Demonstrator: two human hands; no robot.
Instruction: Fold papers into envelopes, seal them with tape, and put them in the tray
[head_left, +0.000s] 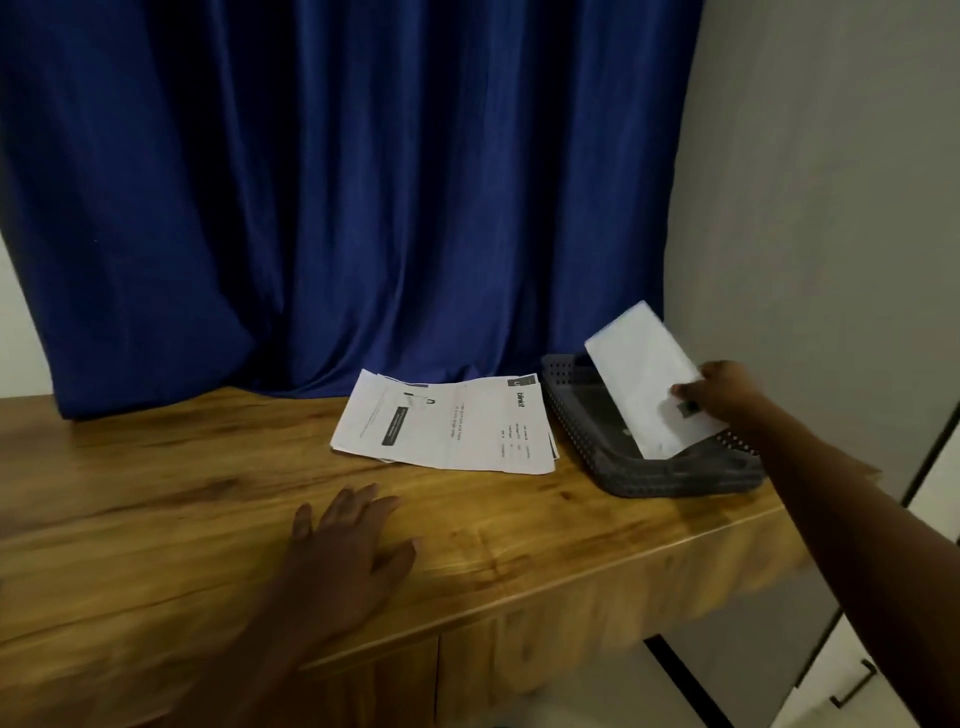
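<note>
Dropping the folded white paper envelope (644, 374) into the dark plastic mesh tray (670, 475) at 3 o'clock, right hand (724, 392) pinching it; left hand (348, 545) flat, fingers spread. Next, probably let go and grab the printed sheets (447, 421).

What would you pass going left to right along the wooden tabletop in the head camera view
left hand resting flat on the wooden tabletop → stack of printed papers → dark tray → folded envelope, tilted into the tray → right hand holding it
</note>
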